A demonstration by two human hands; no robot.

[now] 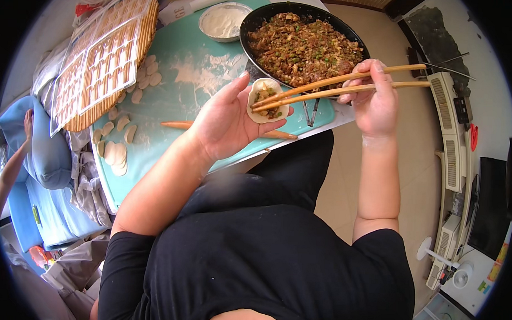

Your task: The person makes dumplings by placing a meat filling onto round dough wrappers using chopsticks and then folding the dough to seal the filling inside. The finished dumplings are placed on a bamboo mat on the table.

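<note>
Palm up, my left hand [226, 116] cradles a round dumpling wrapper [257, 116] on its fingers, with a small heap of chopped filling [268, 98] in the middle. My right hand [376, 102] grips a pair of long wooden chopsticks [326, 83], whose tips touch that filling. Just beyond, a black pan [246, 44] holds a large mass of minced filling [305, 49]. Under my left hand a wooden rolling pin [279, 135] lies on the mat, its middle hidden by the hand.
The green mat [175, 38] is dusted with flour and carries several loose wrappers [116, 155] at left. A bowl of flour [224, 20] stands beside the pan. White dumpling trays [110, 53] rest on a round woven board [149, 26]. Another person's arm [13, 163] shows at far left.
</note>
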